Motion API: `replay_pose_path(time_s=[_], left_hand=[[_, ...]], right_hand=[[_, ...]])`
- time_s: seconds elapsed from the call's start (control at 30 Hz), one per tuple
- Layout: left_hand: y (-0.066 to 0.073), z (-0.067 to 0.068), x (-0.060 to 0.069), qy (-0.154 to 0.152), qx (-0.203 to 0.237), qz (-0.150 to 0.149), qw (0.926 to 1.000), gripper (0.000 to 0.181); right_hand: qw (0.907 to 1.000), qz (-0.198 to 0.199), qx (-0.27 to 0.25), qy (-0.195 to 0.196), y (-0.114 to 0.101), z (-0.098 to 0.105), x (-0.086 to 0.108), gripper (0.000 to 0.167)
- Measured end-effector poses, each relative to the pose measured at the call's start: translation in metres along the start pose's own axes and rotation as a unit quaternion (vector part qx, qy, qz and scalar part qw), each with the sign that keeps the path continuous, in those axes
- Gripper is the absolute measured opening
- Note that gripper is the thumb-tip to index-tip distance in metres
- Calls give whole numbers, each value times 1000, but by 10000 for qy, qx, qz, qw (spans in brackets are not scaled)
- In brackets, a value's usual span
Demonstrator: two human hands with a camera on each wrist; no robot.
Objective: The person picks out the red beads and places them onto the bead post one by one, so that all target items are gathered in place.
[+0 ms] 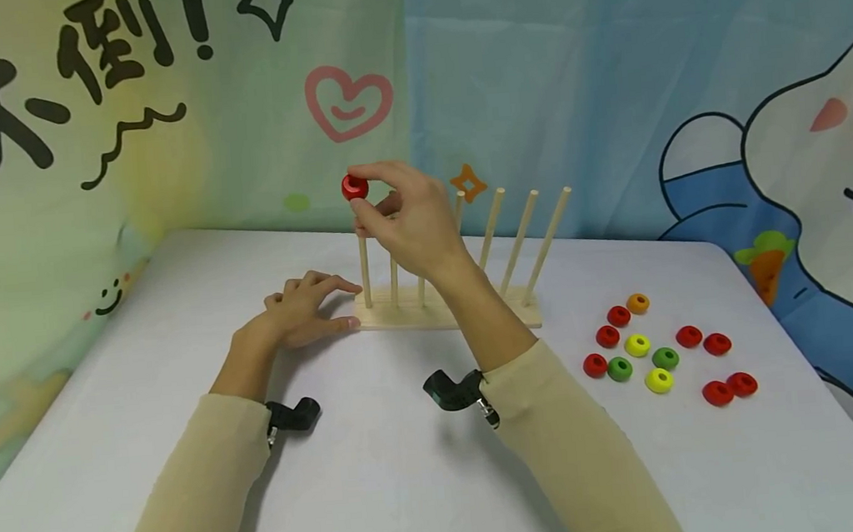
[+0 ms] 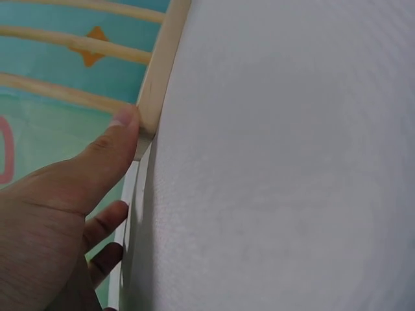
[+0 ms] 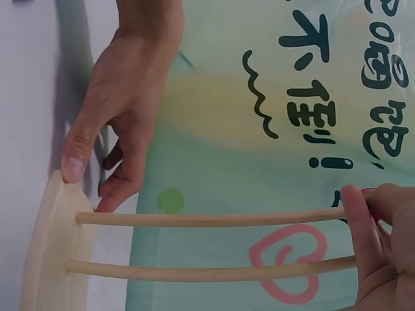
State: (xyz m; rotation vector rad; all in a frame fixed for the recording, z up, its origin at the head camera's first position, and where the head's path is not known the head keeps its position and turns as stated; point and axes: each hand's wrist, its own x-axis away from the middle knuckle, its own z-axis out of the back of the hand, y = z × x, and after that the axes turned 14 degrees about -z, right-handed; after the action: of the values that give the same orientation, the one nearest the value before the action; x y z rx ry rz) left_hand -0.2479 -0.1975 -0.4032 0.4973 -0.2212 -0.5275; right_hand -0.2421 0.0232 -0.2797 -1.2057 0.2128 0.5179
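Observation:
In the head view my right hand (image 1: 411, 213) pinches a red bead (image 1: 354, 187) between thumb and forefinger, above the leftmost peg (image 1: 365, 275) of a wooden peg stand (image 1: 408, 317). The fingers cover that peg's top, so whether it enters the bead's hole cannot be told. My left hand (image 1: 302, 309) holds the left end of the stand's base, thumb at the front corner and forefinger at the back. In the left wrist view the thumb (image 2: 104, 155) presses the base's corner while other fingers lie loose. The right wrist view shows two pegs (image 3: 207, 219) running towards the right hand (image 3: 382, 253).
Right of the stand, loose beads lie on the white table (image 1: 382, 470): several red ones (image 1: 718, 394), yellow ones (image 1: 659, 380), green ones (image 1: 619, 369) and an orange one (image 1: 637, 304). A printed cloth backdrop (image 1: 532, 82) hangs close behind the table.

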Motion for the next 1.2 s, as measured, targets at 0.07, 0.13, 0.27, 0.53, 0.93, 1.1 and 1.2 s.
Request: replay_pose_path(time_s=[0.07, 0.13, 0.27, 0.53, 0.93, 1.1, 1.2], left_hand=[[1, 0, 0, 0, -9, -25, 10000, 64], [2, -1, 0, -10, -9, -1, 10000, 64], [5, -1, 0, -1, -17, -26, 10000, 63], [6, -2, 0, 2, -41, -46, 10000, 64], [-2, 2, 8, 58, -32, 46, 10000, 63], [0, 1, 6, 30, 16, -70, 10000, 62], [2, 0, 4, 17, 48, -87, 9999, 62]], right_hand=[[9997, -251, -12, -81, -2, 2, 0, 32], [9988, -457, -16, -158, -4, 3, 0, 34], [9983, -540, 41, -223, -5, 6, 2, 37], [9992, -344, 61, -195, -7, 11, 6, 39], [9983, 60, -82, -571, -8, 10, 17, 37], [9979, -71, -122, -640, -2, 19, 24, 35], [9979, 37, -119, -641, 4, 26, 30, 35]])
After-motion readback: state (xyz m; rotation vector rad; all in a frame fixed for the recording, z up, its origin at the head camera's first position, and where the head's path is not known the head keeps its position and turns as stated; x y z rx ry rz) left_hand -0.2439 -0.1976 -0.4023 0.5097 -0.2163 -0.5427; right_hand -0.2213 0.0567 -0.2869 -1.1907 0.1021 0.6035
